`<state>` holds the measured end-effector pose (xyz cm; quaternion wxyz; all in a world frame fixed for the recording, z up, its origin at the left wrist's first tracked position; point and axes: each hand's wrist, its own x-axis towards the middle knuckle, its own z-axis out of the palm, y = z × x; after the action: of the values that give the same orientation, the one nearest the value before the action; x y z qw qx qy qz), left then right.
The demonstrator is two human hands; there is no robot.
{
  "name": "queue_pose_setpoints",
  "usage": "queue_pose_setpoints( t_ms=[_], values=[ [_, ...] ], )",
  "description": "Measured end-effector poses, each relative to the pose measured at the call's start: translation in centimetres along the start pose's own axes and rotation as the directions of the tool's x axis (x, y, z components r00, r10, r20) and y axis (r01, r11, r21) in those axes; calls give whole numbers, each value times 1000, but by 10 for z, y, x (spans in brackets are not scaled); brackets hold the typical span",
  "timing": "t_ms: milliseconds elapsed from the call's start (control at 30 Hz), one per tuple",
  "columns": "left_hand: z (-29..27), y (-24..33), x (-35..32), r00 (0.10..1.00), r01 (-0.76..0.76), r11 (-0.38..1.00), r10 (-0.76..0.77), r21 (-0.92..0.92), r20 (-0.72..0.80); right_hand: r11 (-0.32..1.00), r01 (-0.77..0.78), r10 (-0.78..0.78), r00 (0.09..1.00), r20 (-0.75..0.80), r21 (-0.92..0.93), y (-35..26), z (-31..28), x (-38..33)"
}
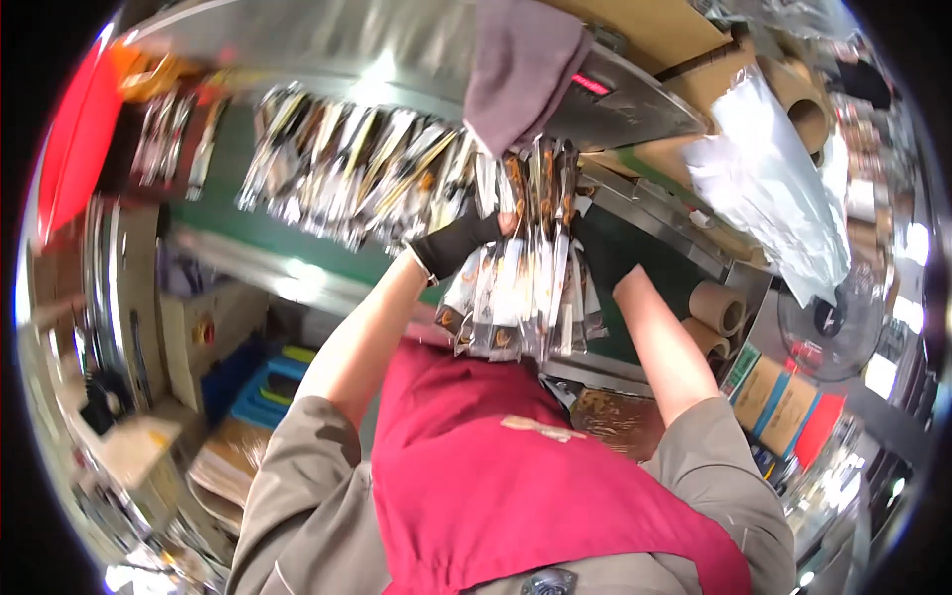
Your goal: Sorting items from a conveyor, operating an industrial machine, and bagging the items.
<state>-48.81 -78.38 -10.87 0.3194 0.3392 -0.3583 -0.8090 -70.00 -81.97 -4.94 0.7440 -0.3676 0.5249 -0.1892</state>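
Left fingers point(506, 223) and right fingers point(587, 230) hold packets point(508, 288) between them above a green bench point(223, 213); cloth point(521, 69) hangs beyond, rolls point(706, 300) to their right.

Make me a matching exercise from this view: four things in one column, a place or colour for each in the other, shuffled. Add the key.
Column one
1. Packet bundle
2. Cloth
3. Apron
4. Large plastic bag

Column two
A. Crimson, worn on the person's front
B. Pale and silvery, toward the upper right of the picture
C. Between the left hand and the right hand
D. Greyish purple, at the top of the picture near the middle

Right pairs: 1-C, 2-D, 3-A, 4-B
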Motion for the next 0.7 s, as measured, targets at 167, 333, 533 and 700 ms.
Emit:
queue_pose_setpoints(
  t_ms=[167, 333, 533, 700],
  values=[
    [40, 77, -126, 978, 68, 918, -138, -390, -155, 989, -88, 130, 907, 400, -121, -17, 44, 20],
    [12, 117, -261, 771, -217, 781, 505, 585, -388, 920, 278, -72, 814, 576, -278, -81, 198, 29],
    [23, 110, -459, 539, -115, 802, 546, 586, -642, 770, 567, -69, 531, 844, -293, -71, 385, -5],
    [60, 70, -596, 344, -471, 836, 467, 280, -815, 728, 590, 82, 430, 899, -348, -23, 544, -81]
  ],
)
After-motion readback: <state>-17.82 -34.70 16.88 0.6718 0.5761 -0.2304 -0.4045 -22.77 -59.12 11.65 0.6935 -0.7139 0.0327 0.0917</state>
